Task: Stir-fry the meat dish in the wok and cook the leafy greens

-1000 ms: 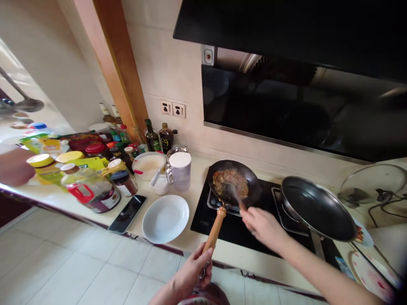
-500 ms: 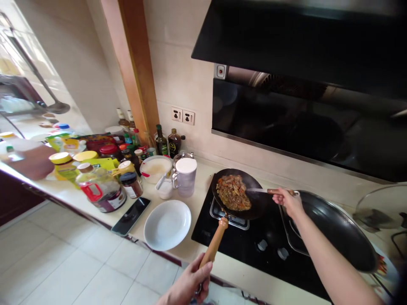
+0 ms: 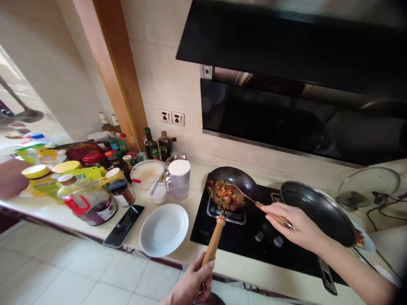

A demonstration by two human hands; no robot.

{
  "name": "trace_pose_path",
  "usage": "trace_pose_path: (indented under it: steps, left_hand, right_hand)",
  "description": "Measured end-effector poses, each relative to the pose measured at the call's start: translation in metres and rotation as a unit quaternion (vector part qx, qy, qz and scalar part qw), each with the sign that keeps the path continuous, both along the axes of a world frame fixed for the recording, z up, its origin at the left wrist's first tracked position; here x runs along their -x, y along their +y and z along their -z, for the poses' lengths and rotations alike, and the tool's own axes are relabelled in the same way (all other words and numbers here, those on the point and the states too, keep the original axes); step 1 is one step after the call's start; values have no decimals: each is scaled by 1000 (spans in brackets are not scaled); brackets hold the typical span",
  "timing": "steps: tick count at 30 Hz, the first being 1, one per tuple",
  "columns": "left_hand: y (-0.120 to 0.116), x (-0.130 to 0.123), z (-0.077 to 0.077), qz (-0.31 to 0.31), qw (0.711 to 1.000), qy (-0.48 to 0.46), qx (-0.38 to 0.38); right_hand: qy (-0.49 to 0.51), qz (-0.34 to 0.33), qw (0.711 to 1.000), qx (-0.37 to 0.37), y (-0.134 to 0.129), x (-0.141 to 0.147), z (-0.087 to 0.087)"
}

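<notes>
My left hand point(image 3: 199, 275) is closed around the wooden handle of a dark wok point(image 3: 249, 180), which rests on the left burner of the stove. Cooked food point(image 3: 227, 198), brown pieces with bits of orange, lies toward the near left side of the wok. My right hand point(image 3: 294, 222) grips the wooden handle of a spatula point(image 3: 249, 198), and its metal head is in among the food. A white plate point(image 3: 164, 231) sits on the counter left of the stove.
A large black pan point(image 3: 318, 212) stands on the right burner, with a glass lid point(image 3: 369, 186) behind it. Left of the stove are a lidded pitcher point(image 3: 179, 180), a phone point(image 3: 124, 225), an oil jug point(image 3: 87, 201) and several bottles and jars. A range hood point(image 3: 270, 46) hangs above.
My right hand has come nearer and lower, and the spatula now reaches into the food from the near right. The food has been pushed to the wok's near left. The view has shifted right.
</notes>
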State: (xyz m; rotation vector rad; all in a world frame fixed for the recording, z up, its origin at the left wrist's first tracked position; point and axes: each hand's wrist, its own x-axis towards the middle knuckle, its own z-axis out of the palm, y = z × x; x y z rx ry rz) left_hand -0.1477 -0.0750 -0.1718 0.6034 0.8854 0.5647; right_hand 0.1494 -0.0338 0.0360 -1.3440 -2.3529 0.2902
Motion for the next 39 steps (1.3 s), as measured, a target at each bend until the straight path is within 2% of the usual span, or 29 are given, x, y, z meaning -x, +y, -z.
trace_pose_path:
  steps: [3, 5, 7, 9, 11, 12, 15, 17, 19, 22, 24, 26, 28, 30, 32, 35, 37, 39]
  left_hand:
    - [0, 1, 1, 14, 1000, -9, -5]
    - [0, 1, 1, 21, 1000, -10, -12]
    - [0, 2, -1, 28, 999, -11, -22]
    - [0, 3, -3, 36, 999, -12, -33]
    - [0, 4, -5, 40, 998, -8, -37]
    - [0, 4, -5, 39, 999, -2, -36]
    - [-2, 6, -3, 30, 999, 18, -21]
    - [-2, 6, 1, 27, 999, 28, -19]
    - [-2, 6, 6, 32, 999, 34, -23]
    - [0, 5, 11, 47, 998, 49, -14]
    - [2, 5, 12, 45, 997, 55, -9]
    - [2, 4, 12, 47, 997, 54, -11]
    - [2, 4, 12, 56, 997, 52, -16]
    - [3, 4, 14, 62, 996, 57, -19]
    - [3, 5, 17, 62, 995, 65, -31]
    - [4, 6, 20, 64, 994, 74, -48]
    - [4, 6, 18, 66, 995, 63, -44]
    - [3, 5, 14, 60, 996, 49, -36]
  right_hand:
    - [-52, -17, 998, 38, -17, 20, -33]
    - [-86, -27, 994, 61, -19, 39, -35]
    - [-114, -29, 991, 60, -10, 56, -20]
    - [-118, -12, 992, 42, 8, 63, 3]
    - [-78, 30, 996, 27, 27, 55, 20]
    - [-45, 62, 997, 26, 36, 46, 22]
    - [34, 181, 983, 11, 52, 6, 8]
    - [31, 250, 968, -6, 60, -17, -6]
    - [54, 311, 949, 2, 70, -30, -7]
    - [173, 380, 908, 31, 88, -28, 23]
    - [232, 390, 890, 37, 96, -20, 48]
    - [255, 371, 892, 49, 96, -14, 63]
    - [241, 315, 916, 54, 91, -12, 65]
    - [170, 236, 957, 10, 87, -13, 63]
    - [76, 154, 983, -65, 86, -10, 65]
    - [13, 82, 990, -113, 84, 3, 85]
    - [-6, 29, 995, -99, 73, 15, 98]
    - [-38, -37, 996, -77, 52, 22, 100]
